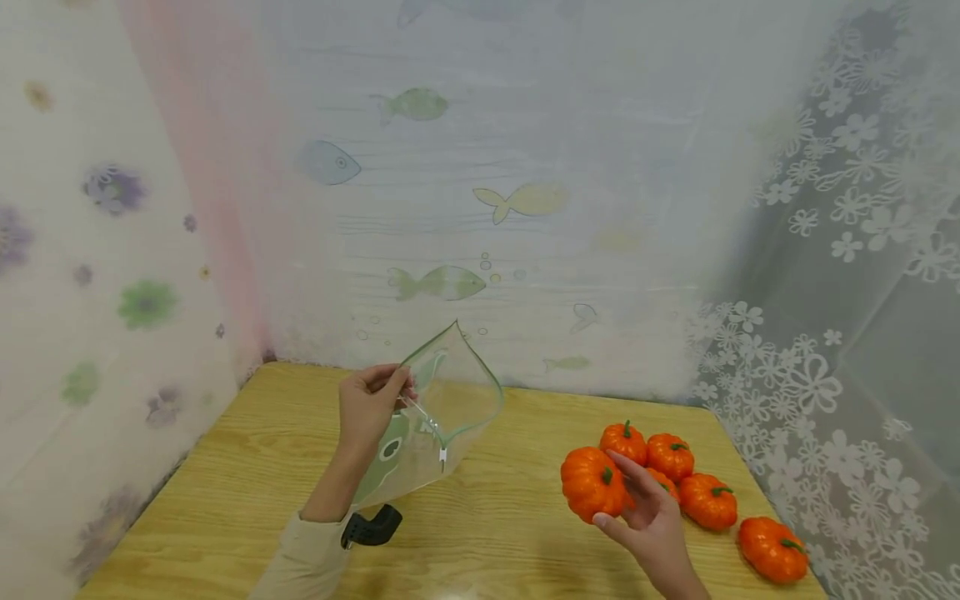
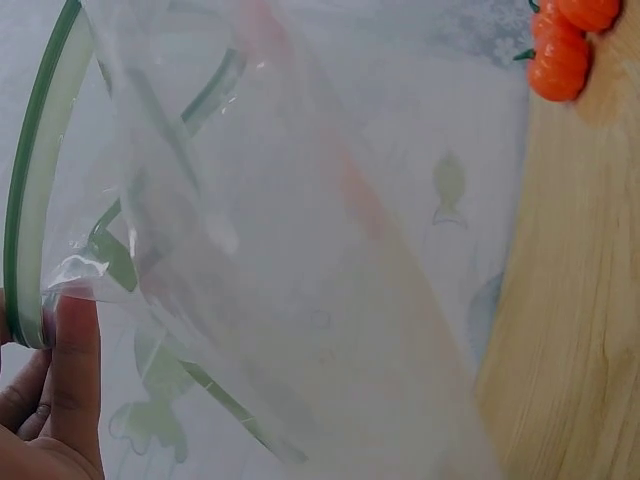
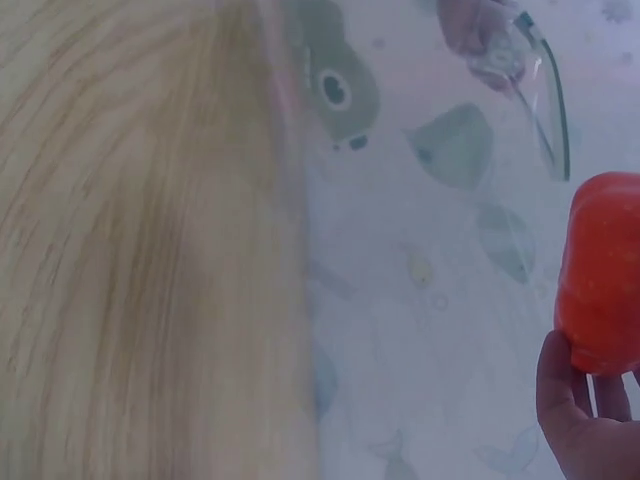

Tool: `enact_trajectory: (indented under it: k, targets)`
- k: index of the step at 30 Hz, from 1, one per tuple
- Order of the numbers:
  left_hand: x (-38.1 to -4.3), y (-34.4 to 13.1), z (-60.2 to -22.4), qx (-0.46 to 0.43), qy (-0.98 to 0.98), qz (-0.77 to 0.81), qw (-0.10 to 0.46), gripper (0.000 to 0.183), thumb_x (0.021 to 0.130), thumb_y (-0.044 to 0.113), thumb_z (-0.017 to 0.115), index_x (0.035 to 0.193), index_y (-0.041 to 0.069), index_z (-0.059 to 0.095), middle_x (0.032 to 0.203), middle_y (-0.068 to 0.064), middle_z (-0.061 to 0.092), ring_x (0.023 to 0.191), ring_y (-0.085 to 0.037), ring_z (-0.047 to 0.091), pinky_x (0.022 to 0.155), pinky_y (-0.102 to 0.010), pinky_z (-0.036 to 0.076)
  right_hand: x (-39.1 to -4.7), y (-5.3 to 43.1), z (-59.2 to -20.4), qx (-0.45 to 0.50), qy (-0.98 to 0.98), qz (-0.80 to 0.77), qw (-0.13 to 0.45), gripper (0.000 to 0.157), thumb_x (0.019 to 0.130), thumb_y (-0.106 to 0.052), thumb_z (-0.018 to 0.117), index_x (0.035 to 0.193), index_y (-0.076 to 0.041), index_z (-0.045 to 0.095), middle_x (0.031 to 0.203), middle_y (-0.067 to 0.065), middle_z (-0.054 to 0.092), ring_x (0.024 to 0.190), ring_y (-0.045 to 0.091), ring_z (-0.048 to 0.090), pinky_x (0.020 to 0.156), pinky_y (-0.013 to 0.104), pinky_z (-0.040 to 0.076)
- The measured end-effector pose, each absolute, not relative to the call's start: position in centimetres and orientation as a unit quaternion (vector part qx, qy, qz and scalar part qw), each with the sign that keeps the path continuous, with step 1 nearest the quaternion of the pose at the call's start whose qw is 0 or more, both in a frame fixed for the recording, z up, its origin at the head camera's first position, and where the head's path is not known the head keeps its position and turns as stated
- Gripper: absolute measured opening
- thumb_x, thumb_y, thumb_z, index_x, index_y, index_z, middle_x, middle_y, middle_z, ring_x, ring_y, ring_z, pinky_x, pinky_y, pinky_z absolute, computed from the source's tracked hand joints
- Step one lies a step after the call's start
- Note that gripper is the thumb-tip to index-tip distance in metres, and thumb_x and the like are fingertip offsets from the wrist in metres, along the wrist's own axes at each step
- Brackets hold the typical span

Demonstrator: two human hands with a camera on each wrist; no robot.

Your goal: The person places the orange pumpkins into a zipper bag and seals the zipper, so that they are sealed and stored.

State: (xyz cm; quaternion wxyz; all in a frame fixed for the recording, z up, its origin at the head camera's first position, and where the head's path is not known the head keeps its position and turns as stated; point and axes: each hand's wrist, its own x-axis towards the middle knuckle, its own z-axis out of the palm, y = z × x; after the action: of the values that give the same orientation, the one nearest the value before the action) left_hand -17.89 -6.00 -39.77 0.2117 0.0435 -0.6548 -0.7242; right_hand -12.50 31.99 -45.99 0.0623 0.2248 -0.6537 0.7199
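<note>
My left hand [image 1: 372,406] pinches the rim of a clear zip bag [image 1: 465,392] with a green edge and a white slider; its mouth gapes toward the right. In the left wrist view the thumb and fingers grip the bag [image 2: 30,200] at its green zip strip. My right hand [image 1: 651,525] holds a small orange pumpkin [image 1: 588,485] with a green stem, raised over the table to the right of the bag. The right wrist view shows fingers under the pumpkin [image 3: 605,270], which is partly cut off by the frame edge.
Several more orange pumpkins [image 1: 708,502] lie in a group on the right of the wooden table [image 1: 495,542], one [image 1: 772,550] nearer its right edge. A black curved piece [image 1: 372,527] is at the left wrist. Patterned curtains [image 1: 525,125] surround the table.
</note>
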Motion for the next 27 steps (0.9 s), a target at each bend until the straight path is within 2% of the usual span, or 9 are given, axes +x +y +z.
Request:
enact_trajectory:
  k: [7, 13, 18, 23, 27]
  targets:
    - [-18.0, -5.9, -39.8, 0.045, -0.651, -0.730, 0.205, 0.022, 0.100, 0.010, 0.067, 0.107, -0.010, 0.069, 0.078, -0.004, 0.074, 0.064, -0.010, 0.071, 0.061, -0.024, 0.060, -13.2, 29.3, -45.2, 0.222, -0.637, 0.735, 0.069, 0.069, 0.082, 0.021, 0.068, 0.146, 0.012, 0.043, 0.142, -0.004, 0.060, 0.126, 0.008, 0.060, 0.093, 0.029, 0.058]
    - [-17.8, -5.8, -40.0, 0.033, -0.652, -0.727, 0.215, 0.019, 0.100, 0.010, 0.067, 0.105, -0.008, 0.072, 0.080, -0.009, 0.073, 0.064, -0.011, 0.070, 0.060, -0.026, 0.060, -13.8, 27.3, -44.3, 0.255, -0.610, 0.746, 0.072, 0.069, 0.081, 0.018, 0.072, 0.144, 0.011, 0.047, 0.140, 0.000, 0.062, 0.123, 0.012, 0.062, 0.094, 0.030, 0.058]
    - [-17.7, -5.8, -40.0, 0.029, -0.650, -0.727, 0.220, 0.017, 0.099, 0.009, 0.067, 0.104, -0.007, 0.072, 0.083, -0.016, 0.073, 0.063, -0.012, 0.070, 0.059, -0.025, 0.060, -14.3, 25.8, -43.4, 0.283, -0.608, 0.739, 0.065, 0.071, 0.081, 0.015, 0.075, 0.144, 0.014, 0.043, 0.140, 0.003, 0.060, 0.124, 0.013, 0.060, 0.096, 0.031, 0.057]
    - [-17.8, -5.8, -40.0, 0.028, -0.649, -0.727, 0.222, 0.017, 0.099, 0.009, 0.067, 0.105, -0.006, 0.072, 0.083, -0.014, 0.073, 0.064, -0.012, 0.070, 0.059, -0.025, 0.060, -14.7, 24.7, -42.3, 0.292, -0.611, 0.734, 0.053, 0.073, 0.082, 0.009, 0.077, 0.146, 0.011, 0.042, 0.142, 0.002, 0.057, 0.126, 0.013, 0.058, 0.099, 0.031, 0.056]
    - [-17.9, -5.6, -39.9, 0.026, -0.649, -0.727, 0.223, 0.017, 0.099, 0.008, 0.067, 0.105, -0.007, 0.072, 0.080, -0.010, 0.073, 0.063, -0.011, 0.070, 0.059, -0.024, 0.060, -15.0, 23.8, -41.5, 0.306, -0.606, 0.732, 0.050, 0.075, 0.082, 0.006, 0.079, 0.146, 0.014, 0.040, 0.142, 0.003, 0.057, 0.127, 0.014, 0.058, 0.100, 0.032, 0.055]
